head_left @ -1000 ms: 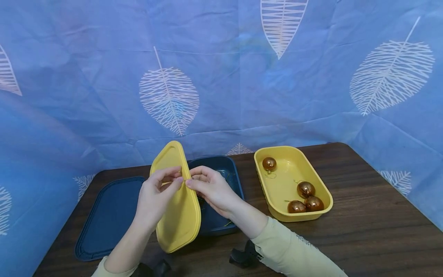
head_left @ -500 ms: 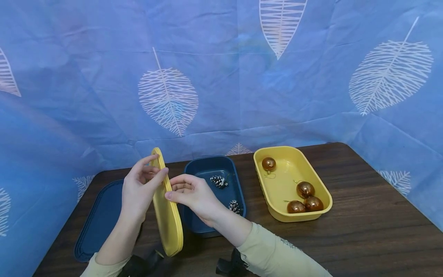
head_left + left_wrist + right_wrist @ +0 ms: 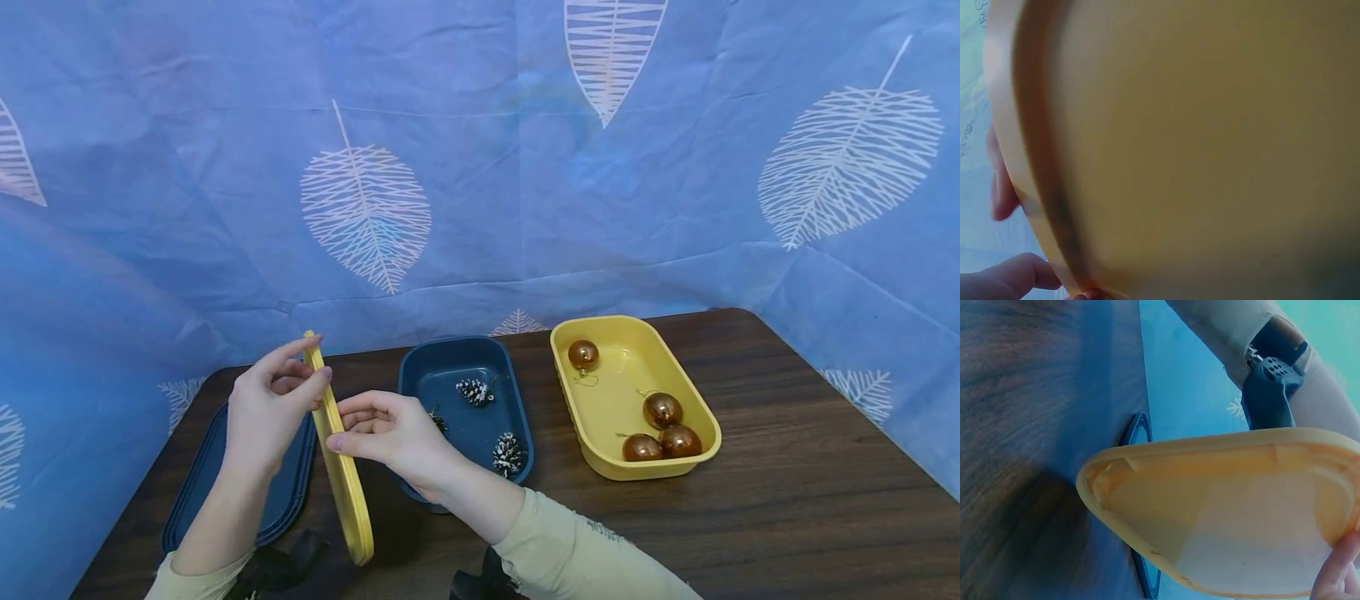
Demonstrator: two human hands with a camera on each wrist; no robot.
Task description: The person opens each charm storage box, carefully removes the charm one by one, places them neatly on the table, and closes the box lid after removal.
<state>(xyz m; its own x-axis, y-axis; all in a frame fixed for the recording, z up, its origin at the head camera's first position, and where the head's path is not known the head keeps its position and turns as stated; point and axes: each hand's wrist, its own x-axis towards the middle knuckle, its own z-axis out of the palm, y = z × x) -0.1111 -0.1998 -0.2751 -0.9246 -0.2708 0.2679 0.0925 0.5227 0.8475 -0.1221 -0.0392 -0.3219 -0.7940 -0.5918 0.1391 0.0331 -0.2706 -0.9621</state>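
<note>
A yellow lid (image 3: 348, 508) is held up nearly on edge above the left part of the table. My left hand (image 3: 258, 412) pinches its far upper part between thumb and fingers. Closer to me, my right hand (image 3: 401, 437) grips the right side of the same lid. The lid (image 3: 1197, 137) fills most of the left wrist view, and its ribbed rim and inner face show in the right wrist view. Beneath my left hand lies a dark blue lid (image 3: 288, 496), partly covered by the arm. Just beyond my right hand stands a blue container (image 3: 465, 358).
Inside the blue container are pine cones (image 3: 507, 454), one partly hidden by my right hand. To the right, a yellow container (image 3: 611, 408) holds several shiny brown baubles (image 3: 663, 411). A patterned blue cloth (image 3: 480, 167) hangs behind the wooden table (image 3: 780, 467).
Both hands have carried the yellow lid leftward, from in front of the blue container toward the dark blue lid. It has turned more edge-on, and the pine cones have come into view.
</note>
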